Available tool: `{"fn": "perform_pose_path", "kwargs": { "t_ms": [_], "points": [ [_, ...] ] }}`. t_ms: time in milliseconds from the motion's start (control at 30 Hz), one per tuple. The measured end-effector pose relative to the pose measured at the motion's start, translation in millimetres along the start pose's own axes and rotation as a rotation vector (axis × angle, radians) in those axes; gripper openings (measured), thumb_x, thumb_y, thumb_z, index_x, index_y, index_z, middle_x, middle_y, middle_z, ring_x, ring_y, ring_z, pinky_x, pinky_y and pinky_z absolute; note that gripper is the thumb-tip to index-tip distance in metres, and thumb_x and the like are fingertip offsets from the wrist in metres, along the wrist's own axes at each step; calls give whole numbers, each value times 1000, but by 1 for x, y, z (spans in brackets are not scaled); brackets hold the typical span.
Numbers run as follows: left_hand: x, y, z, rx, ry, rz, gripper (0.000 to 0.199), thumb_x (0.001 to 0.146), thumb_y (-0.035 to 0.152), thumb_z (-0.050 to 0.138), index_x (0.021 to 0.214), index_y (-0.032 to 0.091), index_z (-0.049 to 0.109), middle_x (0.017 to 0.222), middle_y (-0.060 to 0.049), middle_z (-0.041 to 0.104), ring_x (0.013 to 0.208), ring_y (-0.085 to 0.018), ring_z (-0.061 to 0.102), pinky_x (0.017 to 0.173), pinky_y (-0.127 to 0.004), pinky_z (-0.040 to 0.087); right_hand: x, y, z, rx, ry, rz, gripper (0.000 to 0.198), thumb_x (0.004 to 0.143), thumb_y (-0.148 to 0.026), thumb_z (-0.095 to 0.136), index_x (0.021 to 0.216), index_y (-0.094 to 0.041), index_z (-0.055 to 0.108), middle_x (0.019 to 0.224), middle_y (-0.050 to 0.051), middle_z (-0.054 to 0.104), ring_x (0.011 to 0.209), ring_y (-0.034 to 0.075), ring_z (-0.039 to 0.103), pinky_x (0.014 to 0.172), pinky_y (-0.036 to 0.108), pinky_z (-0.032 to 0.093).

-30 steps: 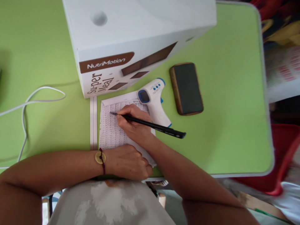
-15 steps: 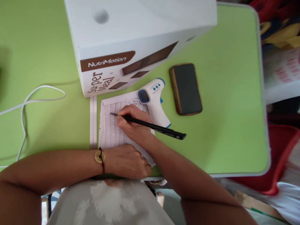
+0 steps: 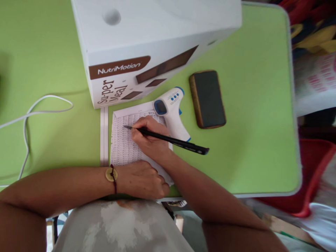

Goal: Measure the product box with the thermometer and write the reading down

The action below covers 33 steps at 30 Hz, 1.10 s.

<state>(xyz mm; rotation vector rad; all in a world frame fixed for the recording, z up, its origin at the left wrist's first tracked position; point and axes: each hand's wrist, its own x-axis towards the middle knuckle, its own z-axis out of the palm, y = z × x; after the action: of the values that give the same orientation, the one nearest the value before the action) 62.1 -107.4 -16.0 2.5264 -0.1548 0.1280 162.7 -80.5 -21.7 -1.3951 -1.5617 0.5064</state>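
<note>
My right hand (image 3: 148, 138) grips a black pen (image 3: 178, 142), its tip touching a white sheet of paper (image 3: 122, 147) covered in rows of small writing. My left hand (image 3: 141, 180) rests curled on the near edge of that sheet, pressing it down; a dark cord with a gold coin is on that wrist. The paper lies on a green table (image 3: 249, 147), just in front of a large white box.
A white NutriMotion box (image 3: 147, 45) stands behind the paper. A white and blue infrared thermometer (image 3: 172, 113) lies beside my right hand, and a dark phone in a brown case (image 3: 208, 99) lies further right. A white cable (image 3: 34, 115) loops at the left. The table's edge runs near right.
Almost nothing has moved. The pen tip stays at the same line of the sheet and both hands keep their places; the view shifted slightly.
</note>
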Motion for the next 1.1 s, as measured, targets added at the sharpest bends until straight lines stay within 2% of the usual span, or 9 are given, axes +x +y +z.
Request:
{"fn": "perform_pose_path", "kwargs": {
  "t_ms": [200,700,900,1100],
  "points": [
    [-1,0,1,16,27,-1,19,91,10,57,74,16,63,68,-2,66,60,-18,62,45,-35,38,0,-1,-2,-9,-2,20,12,78,-15,53,68,-21,51,56,-6,51,49,8,46,48,21,40],
    [-2,-2,6,2,132,18,20,87,8,60,69,16,61,62,-1,63,55,-18,60,43,-34,35,0,-3,-1,-50,5,-3,15,77,-13,51,66,-21,48,54,-6,48,48,9,43,46,22,37],
    [-2,-1,5,19,143,9,20,86,7,61,69,16,60,63,0,63,56,-18,61,43,-34,35,0,0,-4,34,18,7,13,78,-13,55,69,-21,51,57,-6,51,49,8,46,47,22,38],
    [-3,-2,8,10,165,29,20,86,7,60,68,16,60,62,-1,62,54,-19,60,42,-35,35,-1,1,0,-10,28,26,15,78,-13,52,67,-21,49,56,-5,50,49,9,45,48,22,38]
  ]
}}
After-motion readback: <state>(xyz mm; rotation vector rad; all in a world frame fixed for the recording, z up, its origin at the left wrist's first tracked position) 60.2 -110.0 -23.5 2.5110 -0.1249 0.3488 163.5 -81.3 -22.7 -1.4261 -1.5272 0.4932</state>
